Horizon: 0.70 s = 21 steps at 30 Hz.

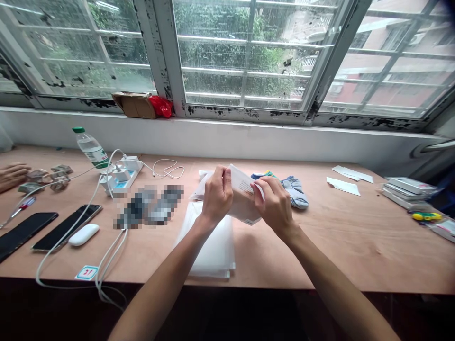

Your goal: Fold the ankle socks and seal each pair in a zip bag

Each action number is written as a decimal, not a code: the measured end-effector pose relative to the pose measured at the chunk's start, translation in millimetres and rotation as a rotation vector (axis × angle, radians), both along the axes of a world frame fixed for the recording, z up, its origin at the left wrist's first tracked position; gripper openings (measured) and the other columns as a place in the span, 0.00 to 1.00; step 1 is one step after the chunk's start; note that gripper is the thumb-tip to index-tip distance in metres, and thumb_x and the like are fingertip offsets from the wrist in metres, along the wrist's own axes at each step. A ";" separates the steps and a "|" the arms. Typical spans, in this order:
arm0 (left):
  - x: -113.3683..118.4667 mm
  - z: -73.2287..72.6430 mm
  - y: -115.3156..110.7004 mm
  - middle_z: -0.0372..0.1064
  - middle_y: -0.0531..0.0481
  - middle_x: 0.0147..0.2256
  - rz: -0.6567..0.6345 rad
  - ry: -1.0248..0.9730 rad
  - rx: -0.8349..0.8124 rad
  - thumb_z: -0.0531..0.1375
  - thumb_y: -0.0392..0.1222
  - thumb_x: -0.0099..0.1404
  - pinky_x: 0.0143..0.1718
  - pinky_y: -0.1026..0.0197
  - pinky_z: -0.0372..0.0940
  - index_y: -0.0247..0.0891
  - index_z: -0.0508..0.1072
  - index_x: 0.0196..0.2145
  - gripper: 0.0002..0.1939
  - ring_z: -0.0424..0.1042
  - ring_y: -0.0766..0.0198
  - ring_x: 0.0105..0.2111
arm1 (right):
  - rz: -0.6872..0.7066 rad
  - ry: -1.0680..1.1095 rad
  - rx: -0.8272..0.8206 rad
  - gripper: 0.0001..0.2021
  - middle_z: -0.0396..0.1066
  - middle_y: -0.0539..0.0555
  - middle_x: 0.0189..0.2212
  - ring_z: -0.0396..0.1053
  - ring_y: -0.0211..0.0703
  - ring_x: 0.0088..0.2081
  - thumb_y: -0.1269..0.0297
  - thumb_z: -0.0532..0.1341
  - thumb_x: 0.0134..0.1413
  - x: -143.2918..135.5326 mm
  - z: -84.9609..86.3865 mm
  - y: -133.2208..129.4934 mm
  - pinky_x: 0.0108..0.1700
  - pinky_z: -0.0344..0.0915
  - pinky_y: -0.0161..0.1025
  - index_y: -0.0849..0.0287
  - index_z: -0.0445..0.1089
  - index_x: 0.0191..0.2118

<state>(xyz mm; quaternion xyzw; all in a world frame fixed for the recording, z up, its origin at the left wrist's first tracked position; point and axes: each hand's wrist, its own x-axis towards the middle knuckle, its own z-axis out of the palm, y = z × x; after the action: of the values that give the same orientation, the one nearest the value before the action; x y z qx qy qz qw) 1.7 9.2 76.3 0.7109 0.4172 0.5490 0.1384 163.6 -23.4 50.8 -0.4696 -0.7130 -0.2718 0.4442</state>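
Observation:
Above the table, a frosted, see-through plastic bag (242,193) with small printed text is held between both hands. My left hand (216,196) is closed on the bag's left side, thumb up. At its right edge, my right hand (273,201) pinches the plastic between thumb and fingers. Below the left wrist lies a stack of similar frosted bags (212,248), with more plastic beyond it. Just behind my right hand is a bundle of grey-blue knitted fabric (295,192) with some yellow and green, partly hidden by that hand.
On the left are two phones (67,227), a white earbud case (84,235), a power strip (124,177) with cables and a tilted bottle (91,149). Another person's hand (14,175) rests at the far left. White paper slips (343,185) and stacked boxes (408,189) lie right.

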 end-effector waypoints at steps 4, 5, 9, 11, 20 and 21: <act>-0.7 -1.3 0.1 0.60 0.55 0.24 0.011 0.006 0.012 0.46 0.47 0.73 0.30 0.64 0.56 0.41 0.60 0.31 0.14 0.61 0.66 0.25 | 0.026 0.102 -0.112 0.08 0.72 0.58 0.32 0.69 0.47 0.34 0.66 0.54 0.63 -0.8 1.5 -0.9 0.37 0.66 0.42 0.59 0.70 0.38; -0.9 -1.8 0.3 0.60 0.55 0.24 0.015 0.010 0.015 0.46 0.47 0.73 0.30 0.64 0.56 0.41 0.60 0.31 0.14 0.61 0.66 0.25 | 0.029 0.114 -0.156 0.08 0.72 0.57 0.31 0.69 0.46 0.33 0.65 0.54 0.63 -1.1 1.9 -2.3 0.35 0.66 0.42 0.59 0.70 0.36; -3.5 -4.2 3.0 0.64 0.53 0.27 0.005 0.043 0.036 0.46 0.47 0.73 0.32 0.63 0.57 0.41 0.62 0.32 0.14 0.64 0.65 0.27 | 0.153 0.257 -0.391 0.07 0.75 0.58 0.35 0.72 0.47 0.35 0.63 0.56 0.61 2.1 7.7 -7.7 0.38 0.68 0.43 0.58 0.69 0.35; -6.2 -5.0 5.8 0.65 0.52 0.28 -0.014 0.065 0.051 0.46 0.47 0.73 0.33 0.63 0.58 0.40 0.63 0.33 0.13 0.65 0.64 0.29 | 0.329 0.384 -0.592 0.08 0.75 0.59 0.42 0.73 0.49 0.44 0.59 0.58 0.60 7.9 13.5 -7.8 0.42 0.70 0.45 0.57 0.69 0.33; -5.1 1.0 -1.7 0.67 0.49 0.33 -0.142 0.158 0.177 0.47 0.43 0.72 0.40 0.59 0.60 0.40 0.65 0.35 0.11 0.65 0.61 0.36 | 0.722 0.347 -0.995 0.08 0.75 0.52 0.37 0.73 0.44 0.39 0.61 0.63 0.52 19.1 36.3 3.6 0.38 0.71 0.39 0.56 0.73 0.38; -3.8 2.1 -4.8 0.67 0.48 0.34 -0.165 0.175 0.184 0.47 0.43 0.72 0.41 0.59 0.60 0.40 0.64 0.34 0.11 0.65 0.61 0.36 | 0.701 0.276 -0.998 0.06 0.75 0.51 0.34 0.72 0.43 0.36 0.64 0.63 0.50 16.4 37.2 4.2 0.35 0.70 0.38 0.56 0.74 0.36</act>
<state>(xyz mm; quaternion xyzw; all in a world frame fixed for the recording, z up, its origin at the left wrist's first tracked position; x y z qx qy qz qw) -2.1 4.4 78.5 0.7977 0.3157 0.5075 0.0802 180.0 -19.1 88.0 -0.3894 -0.8018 0.3188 0.3222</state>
